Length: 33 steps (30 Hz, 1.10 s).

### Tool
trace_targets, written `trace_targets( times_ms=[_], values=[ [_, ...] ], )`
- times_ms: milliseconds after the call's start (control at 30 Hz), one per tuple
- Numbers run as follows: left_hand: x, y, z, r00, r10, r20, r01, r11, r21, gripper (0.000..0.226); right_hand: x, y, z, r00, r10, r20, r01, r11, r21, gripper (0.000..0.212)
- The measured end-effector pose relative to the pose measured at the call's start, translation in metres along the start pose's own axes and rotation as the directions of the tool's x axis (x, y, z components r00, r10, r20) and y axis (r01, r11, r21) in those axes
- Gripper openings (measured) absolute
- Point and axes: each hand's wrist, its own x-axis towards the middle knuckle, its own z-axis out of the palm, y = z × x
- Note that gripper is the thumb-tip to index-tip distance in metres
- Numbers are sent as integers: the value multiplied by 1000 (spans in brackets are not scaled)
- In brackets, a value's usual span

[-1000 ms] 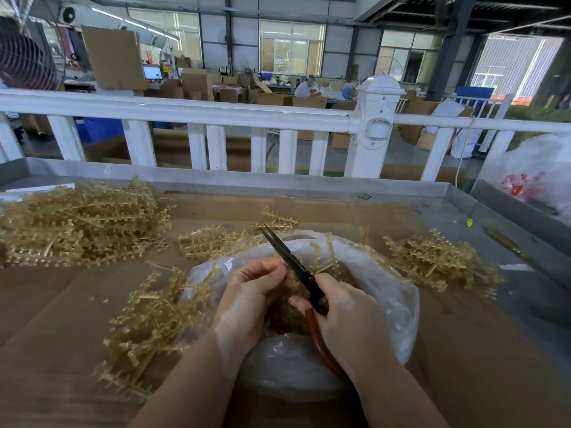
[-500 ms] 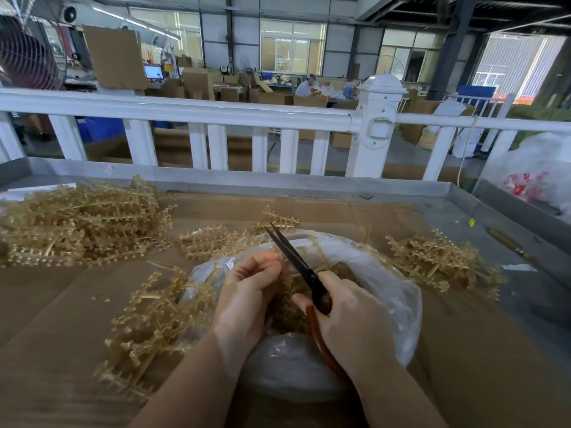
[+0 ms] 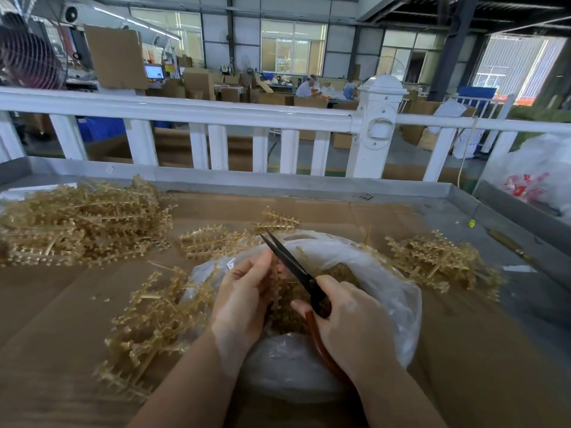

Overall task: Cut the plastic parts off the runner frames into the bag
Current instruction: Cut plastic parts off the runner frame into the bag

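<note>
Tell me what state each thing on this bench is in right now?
left hand: holds a runner frame over the bag.
right hand: grips the scissors.
scissors: blades together, tips pointing up and away.
bag: open, cut parts inside.
big pile of frames: heaped, far left.

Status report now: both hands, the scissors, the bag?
Right hand grips scissors, blades up over clear plastic bag. Left hand holds a runner frame at the blades. Nothing blocking.
</note>
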Motion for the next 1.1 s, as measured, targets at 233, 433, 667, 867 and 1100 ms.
trace_targets(
  times_ms=[233,433,667,867,1100],
  values=[
    [-2,-1,2,998,54,11,-54,998,-30,12,1,1,-2,1000,20,25,-21,997,77,35],
    [-2,0,2,997,73,-1,-73,995,-62,6,0,-2,-2,1000,-11,5,11,999,35,37],
    [-4,0,4,997,82,-6,-82,996,-43,10,0,-2,1,999,-33,36,31,998,46,44],
    [-7,1,7,996,81,27,-82,996,21,18,1,-1,0,999,-49,13,48,997,67,41],
    [-12,4,11,995,83,50,-88,992,89,37,2,-2,0,996,-66,-53,70,995,69,35]
  ],
)
